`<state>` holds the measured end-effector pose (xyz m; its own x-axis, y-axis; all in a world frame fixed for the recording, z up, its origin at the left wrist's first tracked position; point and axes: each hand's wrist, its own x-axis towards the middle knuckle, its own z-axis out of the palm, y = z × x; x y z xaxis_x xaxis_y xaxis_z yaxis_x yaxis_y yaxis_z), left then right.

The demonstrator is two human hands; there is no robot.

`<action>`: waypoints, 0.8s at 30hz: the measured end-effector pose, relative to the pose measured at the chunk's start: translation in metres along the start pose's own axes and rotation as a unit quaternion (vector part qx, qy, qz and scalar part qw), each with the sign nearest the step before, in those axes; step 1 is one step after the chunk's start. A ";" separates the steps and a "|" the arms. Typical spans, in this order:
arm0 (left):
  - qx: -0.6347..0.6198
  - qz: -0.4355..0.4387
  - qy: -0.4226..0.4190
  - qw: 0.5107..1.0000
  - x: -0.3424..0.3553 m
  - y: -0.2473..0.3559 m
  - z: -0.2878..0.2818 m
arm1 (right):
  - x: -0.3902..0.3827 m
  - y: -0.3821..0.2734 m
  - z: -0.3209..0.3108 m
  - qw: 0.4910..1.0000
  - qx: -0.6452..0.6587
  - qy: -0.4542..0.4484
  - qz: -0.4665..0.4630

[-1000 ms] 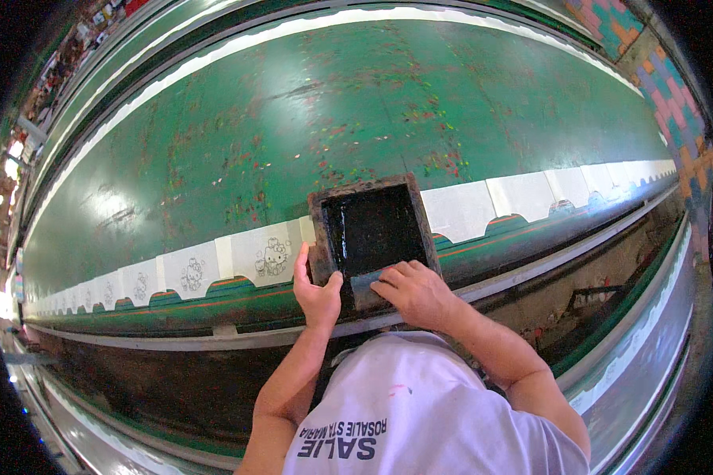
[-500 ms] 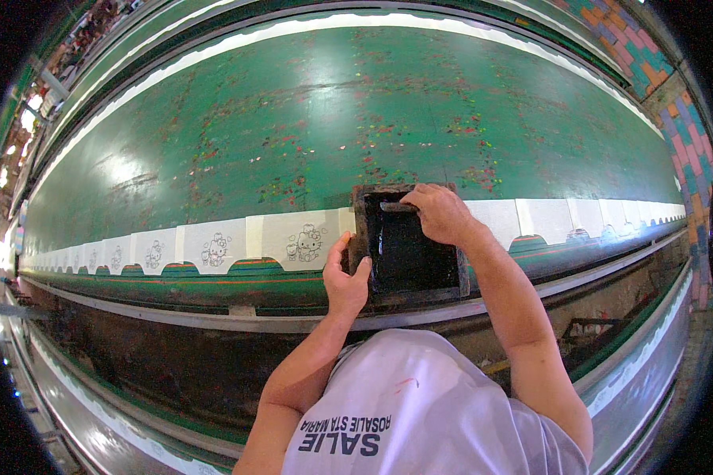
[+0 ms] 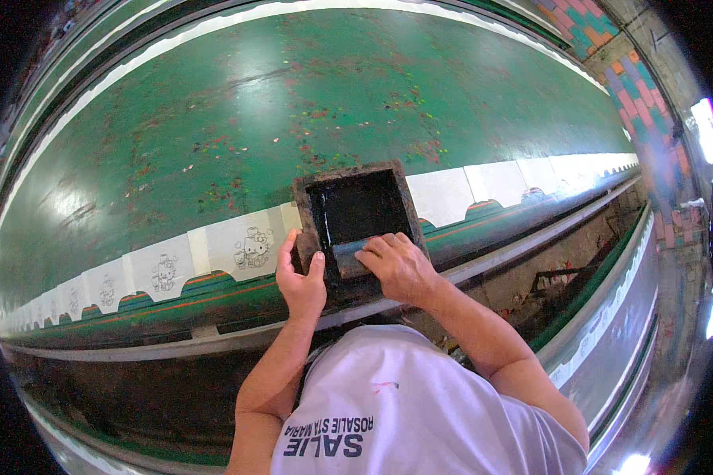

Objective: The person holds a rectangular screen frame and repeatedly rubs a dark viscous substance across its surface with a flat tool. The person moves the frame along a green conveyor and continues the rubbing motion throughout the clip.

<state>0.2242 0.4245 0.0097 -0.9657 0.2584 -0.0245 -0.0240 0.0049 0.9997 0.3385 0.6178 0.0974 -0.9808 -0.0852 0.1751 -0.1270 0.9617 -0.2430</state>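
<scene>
A dark wooden printing screen frame [image 3: 347, 172] lies over the strip of white pieces at the table's near edge. Its left side is gripped by my left hand [image 3: 301, 286], thumb and fingers closed around the wood. Inside the frame, at its near end, is a squeegee [image 3: 347, 258] with a greyish blade or handle. My right hand [image 3: 400, 271] is closed on it. Black ink coats the mesh [image 3: 360, 207]. Left of the frame, a white piece [image 3: 249, 247] carries a black line drawing of cartoon figures. The piece under the frame is mostly hidden.
A long green table [image 3: 214, 119] stretches away, spotted with paint. More printed white pieces [image 3: 165, 273] run leftward; white pieces [image 3: 440, 198] continue to the right. A metal rail [image 3: 483, 273] follows the near edge. Coloured brick paving [image 3: 650, 119] lies at far right.
My right hand has drawn the squeegee from the frame's far end to its near end. My left hand still grips the frame's left side. The view has turned and shifted.
</scene>
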 end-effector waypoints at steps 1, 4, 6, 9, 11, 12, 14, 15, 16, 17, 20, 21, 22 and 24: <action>-0.007 -0.005 -0.003 1.000 -0.002 0.000 0.000 | -0.006 -0.004 -0.001 1.000 -0.001 0.008 -0.008; -0.037 0.019 0.001 0.999 -0.003 0.001 0.002 | -0.019 -0.013 -0.006 1.000 0.010 -0.008 -0.004; 0.034 0.043 0.002 0.999 -0.002 0.002 0.004 | -0.026 -0.015 -0.008 1.000 0.013 -0.021 -0.005; 0.083 0.050 0.008 0.995 -0.006 0.004 0.006 | -0.036 -0.015 -0.010 0.998 0.047 -0.038 0.003; 0.085 0.052 0.012 0.995 -0.007 0.006 0.007 | -0.043 -0.010 -0.010 0.996 0.083 -0.026 -0.002; 0.099 0.037 0.023 0.994 -0.007 0.008 0.009 | -0.049 -0.005 -0.011 0.995 0.098 0.010 -0.001; 0.101 0.041 0.044 0.993 -0.006 0.011 0.014 | -0.062 0.007 -0.012 0.989 0.126 0.081 0.000; 0.085 0.037 0.045 0.995 -0.008 0.013 0.017 | -0.070 0.014 -0.012 0.986 0.122 0.110 0.041; 0.066 0.039 0.041 0.996 -0.009 0.015 0.020 | -0.078 0.020 -0.011 0.980 0.119 0.140 0.082; 0.053 0.053 0.042 0.996 -0.011 0.017 0.025 | -0.087 0.027 -0.009 0.971 0.117 0.172 0.121; 0.061 0.090 0.046 0.993 -0.023 0.020 0.049 | -0.115 0.052 -0.004 0.923 0.216 0.216 0.234; 0.077 0.106 0.049 0.990 -0.027 0.021 0.060 | -0.123 0.062 -0.005 0.915 0.235 0.218 0.243; 0.060 0.104 0.048 0.992 -0.031 0.020 0.073 | -0.133 0.072 -0.006 0.915 0.237 0.225 0.238; 0.024 0.100 0.045 0.994 -0.036 0.017 0.104 | -0.150 0.090 -0.011 0.910 0.239 0.228 0.250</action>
<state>0.2856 0.5161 0.0280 -0.9692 0.1713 0.1771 0.1813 0.0092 0.9834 0.4757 0.7202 0.0594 -0.7844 0.5541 0.2787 0.1623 0.6170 -0.7700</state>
